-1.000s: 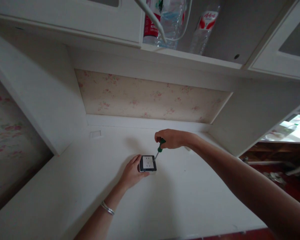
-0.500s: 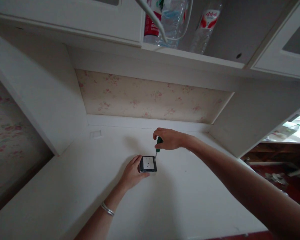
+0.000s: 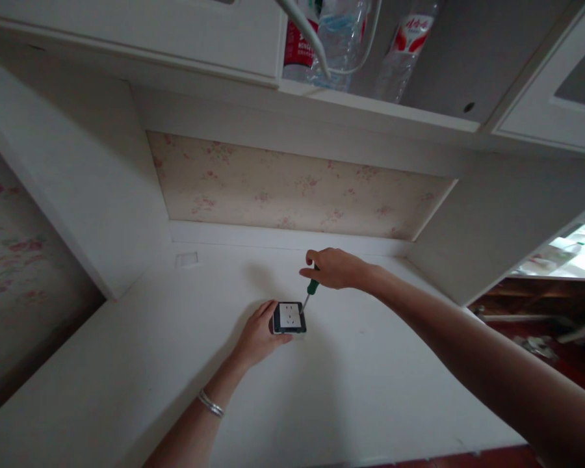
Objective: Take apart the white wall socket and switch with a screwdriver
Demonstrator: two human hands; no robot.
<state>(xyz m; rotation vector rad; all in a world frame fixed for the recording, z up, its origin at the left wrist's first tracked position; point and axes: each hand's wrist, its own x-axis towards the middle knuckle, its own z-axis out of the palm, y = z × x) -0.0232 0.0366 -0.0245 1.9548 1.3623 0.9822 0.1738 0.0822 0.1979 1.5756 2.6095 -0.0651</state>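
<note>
A power socket (image 3: 289,316) with a white face and a dark frame sits over the white desktop. My left hand (image 3: 257,333) grips it from the left, fingers along the far side and thumb along the near edge. In my right hand (image 3: 334,268) is a screwdriver (image 3: 312,286) with a green handle, tilted with its top leaning right. The thin shaft reaches down to the right part of the socket's dark frame. Whether the tip sits in a screw is too small to tell.
White desktop (image 3: 394,390) lies under both hands, with a small rectangular plate (image 3: 186,260) at its back left. Overhead, a shelf (image 3: 380,107) holds several plastic bottles (image 3: 404,52), and a white cable (image 3: 307,32) hangs before them. White side panels (image 3: 526,208) stand left and right.
The screwdriver leans further to the right at its handle, and my right hand has moved slightly right with its fingers shifted on the handle. My left hand and the socket stay nearly still.
</note>
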